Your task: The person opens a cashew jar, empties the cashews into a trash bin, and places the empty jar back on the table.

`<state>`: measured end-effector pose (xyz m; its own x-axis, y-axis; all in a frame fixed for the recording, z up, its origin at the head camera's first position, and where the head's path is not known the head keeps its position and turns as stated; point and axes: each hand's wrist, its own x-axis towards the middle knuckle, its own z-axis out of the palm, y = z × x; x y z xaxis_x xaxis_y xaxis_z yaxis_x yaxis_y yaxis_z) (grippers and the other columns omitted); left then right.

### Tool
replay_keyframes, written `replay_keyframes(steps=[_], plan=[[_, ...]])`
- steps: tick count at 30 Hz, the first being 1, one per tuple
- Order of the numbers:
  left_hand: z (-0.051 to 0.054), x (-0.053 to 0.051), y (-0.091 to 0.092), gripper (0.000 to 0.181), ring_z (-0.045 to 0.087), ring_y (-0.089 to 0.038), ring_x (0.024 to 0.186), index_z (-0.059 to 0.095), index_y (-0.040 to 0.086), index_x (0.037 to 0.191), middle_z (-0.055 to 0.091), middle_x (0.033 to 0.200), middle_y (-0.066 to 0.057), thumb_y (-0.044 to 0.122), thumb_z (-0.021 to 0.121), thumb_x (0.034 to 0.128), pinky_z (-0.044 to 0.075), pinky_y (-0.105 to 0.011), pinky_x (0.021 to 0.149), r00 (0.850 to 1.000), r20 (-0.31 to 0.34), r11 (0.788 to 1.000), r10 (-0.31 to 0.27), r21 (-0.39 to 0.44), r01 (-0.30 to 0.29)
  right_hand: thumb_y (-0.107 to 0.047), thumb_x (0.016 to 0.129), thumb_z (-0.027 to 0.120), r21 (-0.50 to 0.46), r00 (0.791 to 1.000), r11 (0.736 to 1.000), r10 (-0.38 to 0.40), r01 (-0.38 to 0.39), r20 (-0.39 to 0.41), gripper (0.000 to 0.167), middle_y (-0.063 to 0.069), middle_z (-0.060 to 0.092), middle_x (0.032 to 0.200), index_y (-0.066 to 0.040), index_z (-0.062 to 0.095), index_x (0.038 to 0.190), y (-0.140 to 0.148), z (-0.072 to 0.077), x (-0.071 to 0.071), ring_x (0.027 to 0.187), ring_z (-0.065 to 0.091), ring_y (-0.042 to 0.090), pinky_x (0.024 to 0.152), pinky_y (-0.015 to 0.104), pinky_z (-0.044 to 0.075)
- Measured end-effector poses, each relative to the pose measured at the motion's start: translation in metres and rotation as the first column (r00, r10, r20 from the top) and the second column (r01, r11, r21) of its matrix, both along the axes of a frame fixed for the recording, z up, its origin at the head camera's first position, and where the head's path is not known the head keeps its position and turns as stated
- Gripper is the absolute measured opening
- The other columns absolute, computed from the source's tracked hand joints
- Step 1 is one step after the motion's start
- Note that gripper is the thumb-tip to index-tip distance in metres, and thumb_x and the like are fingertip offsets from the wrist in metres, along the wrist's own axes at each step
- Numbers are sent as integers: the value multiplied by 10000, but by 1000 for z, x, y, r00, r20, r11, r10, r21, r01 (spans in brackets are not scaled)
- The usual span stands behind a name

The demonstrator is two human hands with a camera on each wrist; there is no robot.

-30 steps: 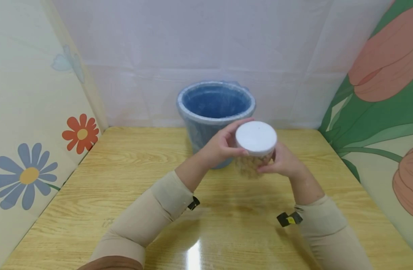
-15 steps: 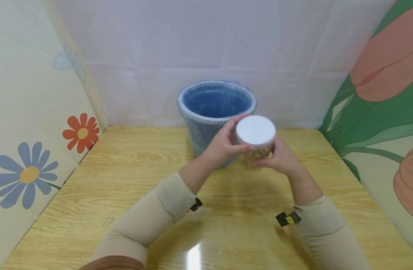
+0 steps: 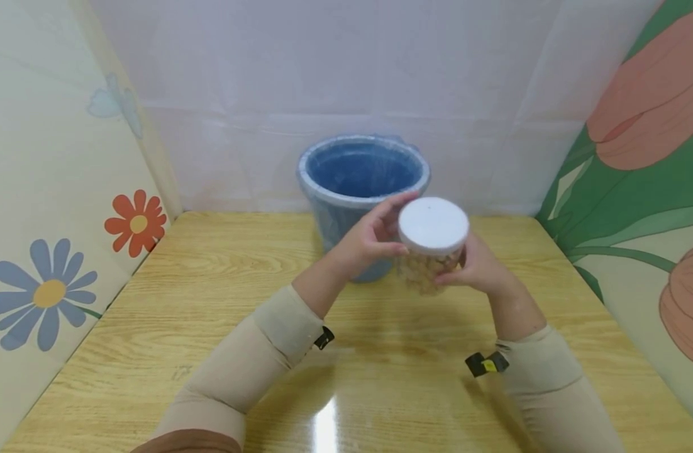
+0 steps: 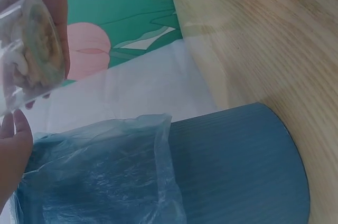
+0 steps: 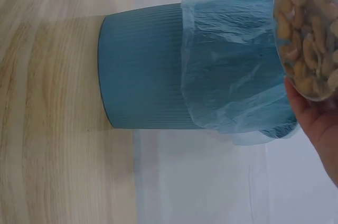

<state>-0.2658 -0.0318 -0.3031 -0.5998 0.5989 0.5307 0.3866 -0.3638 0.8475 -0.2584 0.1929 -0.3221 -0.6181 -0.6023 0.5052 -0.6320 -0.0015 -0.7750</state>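
A clear jar of cashews with a white lid is held up over the table, slightly tilted. My right hand grips the jar's body from the right, thumb across its front. At the lid's left edge, my left hand curves its thumb and fingers against the rim, leaving a gap at the palm. Cashews show through the jar's base in the right wrist view. Right behind the hands stands a blue trash bin, upright and lined with a translucent bag.
The wooden table runs back to a white sheet. Flower-printed panels stand on the left and right. The bin's rim is just behind my left fingers.
The jar rises slightly by half a second ago, then comes down again and a little to the right. My left hand shifts on the lid's edge. The bin stays put.
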Motion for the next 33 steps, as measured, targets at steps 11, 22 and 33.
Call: replay_keyframes(steps=[11, 22, 33], plan=[[3, 1, 2, 1089, 409, -270, 1199, 184, -11, 1426, 310, 1368, -244, 420, 786, 628, 394, -407, 986, 994, 32, 994, -103, -40, 104, -63, 630, 792, 46, 982, 981, 189, -190, 7, 901, 50, 414, 1305, -33, 279, 1370, 3, 1, -2, 1193, 403, 207, 1015, 321, 352], [2, 2, 3, 1080, 437, -273, 1173, 225, -5, 1417, 347, 1348, -238, 440, 790, 611, 408, -406, 973, 998, 31, 998, -47, -51, 49, 34, 601, 767, 76, 992, 989, 126, -127, 20, 920, 85, 408, 1312, -10, 270, 1373, 1, 0, -3, 1199, 403, 225, 1009, 332, 364], [-1, 5, 7, 1064, 459, -258, 1147, 243, 6, 1412, 379, 1330, -213, 445, 791, 612, 410, -382, 974, 999, 23, 998, 49, -26, -48, 72, 594, 761, 103, 999, 994, -21, 17, 35, 957, 133, 374, 1345, -24, 246, 1395, -2, -1, -1, 1214, 386, 225, 1018, 414, 340]])
